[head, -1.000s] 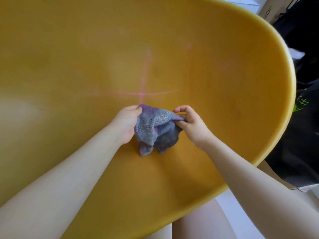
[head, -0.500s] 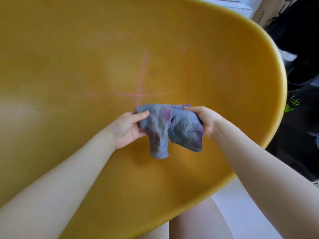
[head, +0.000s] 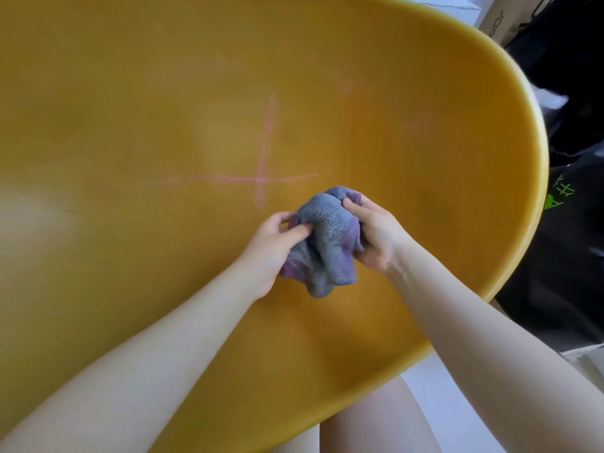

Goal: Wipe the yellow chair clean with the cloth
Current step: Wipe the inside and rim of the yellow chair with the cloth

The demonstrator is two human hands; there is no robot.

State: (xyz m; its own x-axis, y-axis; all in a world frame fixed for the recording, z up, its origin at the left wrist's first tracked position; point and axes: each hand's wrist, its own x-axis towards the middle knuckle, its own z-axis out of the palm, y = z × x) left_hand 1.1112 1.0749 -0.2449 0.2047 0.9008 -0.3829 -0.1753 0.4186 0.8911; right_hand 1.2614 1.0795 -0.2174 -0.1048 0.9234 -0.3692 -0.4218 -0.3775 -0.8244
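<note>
On the left of the yellow chair (head: 130, 125) seat we see bare plastic, then a faint pink cross (head: 261, 179) drawn near the middle: one line runs left to right, the other runs away from us towards the far rim. It is not yet wiped off.

Just to the right of the cross and nearer to us, our left hand (head: 273, 245) pinches the left side of the cloth (head: 322, 243), thumb and fingers closed on a fold. The cloth is a bunched grey and purple wad held just above the seat, between the two hands. Its long axis runs roughly away from us, with a loose tail hanging at the near end and a rounded hump pointing towards the far rim.

Our right hand (head: 376, 233) is curled around the cloth's right side, fingers shut on it.

We judge the main risk to be a poor wipe. A wad this crumpled offers little flat face, so it could skate over the pink lines or smear them wider. The loose tail could also drag pigment onto clean plastic.
</note>
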